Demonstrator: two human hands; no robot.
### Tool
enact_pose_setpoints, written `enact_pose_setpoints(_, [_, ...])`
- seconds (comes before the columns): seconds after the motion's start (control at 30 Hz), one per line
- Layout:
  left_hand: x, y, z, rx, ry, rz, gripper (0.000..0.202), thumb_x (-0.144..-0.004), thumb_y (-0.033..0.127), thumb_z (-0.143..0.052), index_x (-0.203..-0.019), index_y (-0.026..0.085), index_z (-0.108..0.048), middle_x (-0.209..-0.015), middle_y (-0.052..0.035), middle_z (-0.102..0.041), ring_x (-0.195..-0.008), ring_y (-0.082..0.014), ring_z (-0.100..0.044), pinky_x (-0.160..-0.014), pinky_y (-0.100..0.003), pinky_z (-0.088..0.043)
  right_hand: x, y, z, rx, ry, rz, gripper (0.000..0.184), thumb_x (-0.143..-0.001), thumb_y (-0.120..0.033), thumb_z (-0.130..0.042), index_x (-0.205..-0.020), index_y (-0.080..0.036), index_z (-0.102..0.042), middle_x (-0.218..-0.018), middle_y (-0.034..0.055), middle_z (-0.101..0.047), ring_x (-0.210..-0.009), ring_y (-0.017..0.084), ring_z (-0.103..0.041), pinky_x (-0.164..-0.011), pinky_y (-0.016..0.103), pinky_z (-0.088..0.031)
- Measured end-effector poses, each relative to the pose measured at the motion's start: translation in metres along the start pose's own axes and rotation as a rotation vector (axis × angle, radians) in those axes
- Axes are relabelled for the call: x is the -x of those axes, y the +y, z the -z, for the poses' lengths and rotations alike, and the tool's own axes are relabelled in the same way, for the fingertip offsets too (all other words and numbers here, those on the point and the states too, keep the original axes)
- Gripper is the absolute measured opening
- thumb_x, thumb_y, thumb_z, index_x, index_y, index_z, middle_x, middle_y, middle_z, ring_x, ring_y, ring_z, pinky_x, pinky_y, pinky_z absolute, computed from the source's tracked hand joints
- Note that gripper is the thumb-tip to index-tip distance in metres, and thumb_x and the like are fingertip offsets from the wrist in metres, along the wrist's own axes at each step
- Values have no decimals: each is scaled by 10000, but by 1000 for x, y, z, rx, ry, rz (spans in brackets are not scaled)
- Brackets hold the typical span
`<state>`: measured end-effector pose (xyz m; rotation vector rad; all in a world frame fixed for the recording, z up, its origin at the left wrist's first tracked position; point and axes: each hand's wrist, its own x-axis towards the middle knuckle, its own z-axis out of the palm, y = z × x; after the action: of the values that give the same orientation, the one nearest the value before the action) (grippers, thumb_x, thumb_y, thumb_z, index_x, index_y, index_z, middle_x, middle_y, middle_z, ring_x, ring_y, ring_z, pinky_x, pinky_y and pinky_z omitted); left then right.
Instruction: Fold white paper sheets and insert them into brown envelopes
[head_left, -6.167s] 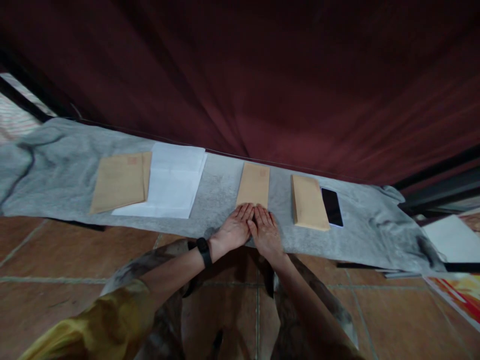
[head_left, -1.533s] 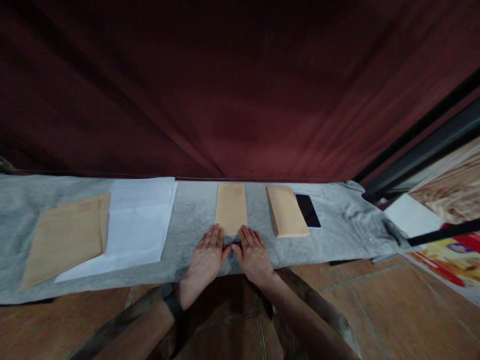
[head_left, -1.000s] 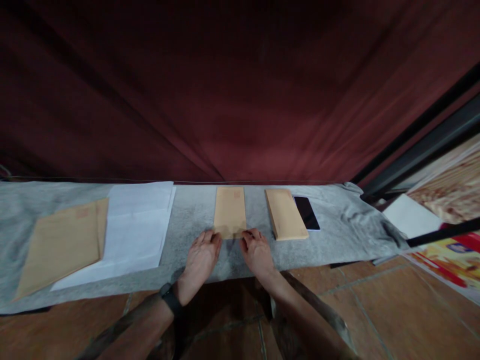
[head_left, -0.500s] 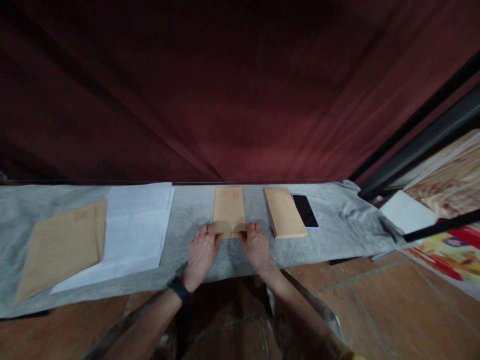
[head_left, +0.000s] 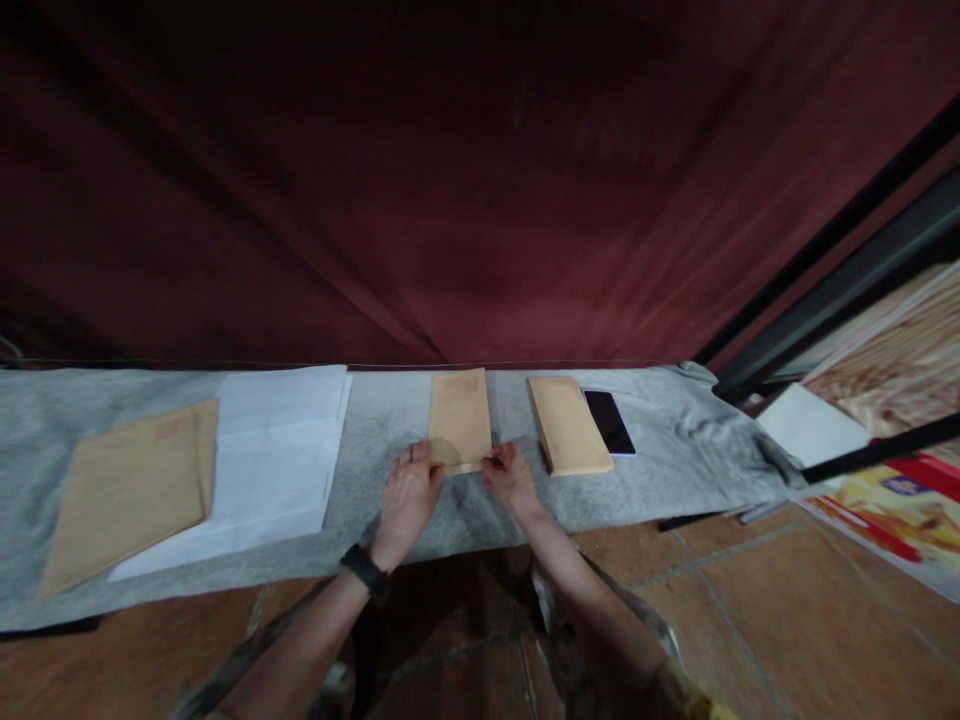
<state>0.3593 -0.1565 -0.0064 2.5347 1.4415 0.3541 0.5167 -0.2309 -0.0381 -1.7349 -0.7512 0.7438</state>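
The brown envelope [head_left: 459,412] is at the middle of the grey cloth [head_left: 379,430]; the left hand [head_left: 407,498] and the right hand [head_left: 513,482] pinch its near corners, probably because this keeps it straight

Reddish print [head_left: 471,384] (middle envelope [head_left: 459,428]) is illegibly blurred.

Left grip [head_left: 407,492] and right grip [head_left: 514,482] hold an envelope [head_left: 459,415] by its near corners on a cloth-covered tabletop [head_left: 382,420].
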Motion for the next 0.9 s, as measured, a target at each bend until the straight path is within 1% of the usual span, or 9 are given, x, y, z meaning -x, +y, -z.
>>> enact_pose_setpoints(0.13, [-3, -7, -7, 140, 11, 7, 488, -917, 293, -614, -1358, 112, -507, -1184, -166, -668, -1121, -299, -642, -942, -390, -494, 0, -7, 0, -194, -56, -173, 137, -828, -311, -659, -876, -203, -589, -614, -32, -632, -527, 136, -593, -504, 248, -487])
enact_pose_setpoints(0.2, [-6, -12, -10, 239, 15, 42, 514, -892, 285, -641, -1360, 121, -506, -1128, -144, -682, -1089, -289, -652, -926, -388, -497, 1, -10, 3, -257, -94, -228, 163, -788, -319, -700, -807, -198, -593, -596, -37, -632, -511, 122, -592, -505, 237, -504])
enact_pose_setpoints(0.3, [-13, -18, -14, 436, 12, 111, 563, -832, 280, -692, -1346, 130, -518, -1000, -92, -697, -970, -268, -678, -857, -376, -509, 3, -13, 5, -371, -109, -280, 238, -737, -340, -767, -810, -205, -585, -606, -44, -647, -516, 126, -627, -519, 238, -543])
enact_pose_setpoints(0.47, [-21, -22, -14, 836, 5, 266, 653, -702, 328, -789, -1291, 165, -560, -784, 16, -658, -716, -201, -647, -698, -320, -491, 6, -16, 3, -503, -131, -308, 323, -726, -382, -806, -853, -221, -557, -675, -2, -724, -523, 146, -664, -504, 243, -550])
enact_pose_setpoints(0.6, [-18, -17, -5, 1061, 0, 397, 680, -616, 361, -850, -1224, 166, -616, -821, 6, -683, -717, -180, -642, -678, -294, -473, 9, -22, 7, -526, -130, -274, 297, -736, -372, -792, -856, -220, -566, -722, 18, -755, -556, 147, -683, -543, 247, -558])
enact_pose_setpoints(0.67, [-15, -14, 2, 1163, -50, 413, 627, -619, 388, -859, -1169, 162, -660, -882, -29, -721, -770, -188, -657, -676, -285, -468, 11, -26, 10, -534, -154, -265, 313, -722, -381, -802, -853, -222, -567, -732, 21, -761, -575, 153, -693, -567, 255, -564])
enact_pose_setpoints(0.77, [-12, -11, 11, 1330, -243, 403, 543, -590, 388, -889, -1050, 153, -726, -931, -62, -758, -766, -174, -662, -627, -257, -450, 14, -30, 13, -546, -193, -258, 361, -689, -414, -824, -861, -224, -570, -730, 16, -761, -594, 166, -701, -584, 270, -566])
enact_pose_setpoints(0.83, [-13, -10, 12, 1445, -357, 442, 520, -521, 342, -928, -969, 146, -751, -881, -59, -766, -692, -147, -650, -586, -238, -439, 16, -32, 12, -550, -206, -245, 377, -674, -431, -827, -862, -227, -572, -727, 11, -759, -601, 170, -702, -591, 275, -564])
enact_pose_setpoints(0.9, [-15, -11, 9, 1529, -409, 493, 487, -476, 293, -951, -897, 141, -760, -795, -46, -759, -617, -124, -628, -554, -227, -434, 17, -33, 11, -544, -209, -237, 384, -659, -444, -826, -855, -231, -572, -724, 8, -757, -598, 169, -695, -584, 274, -556])
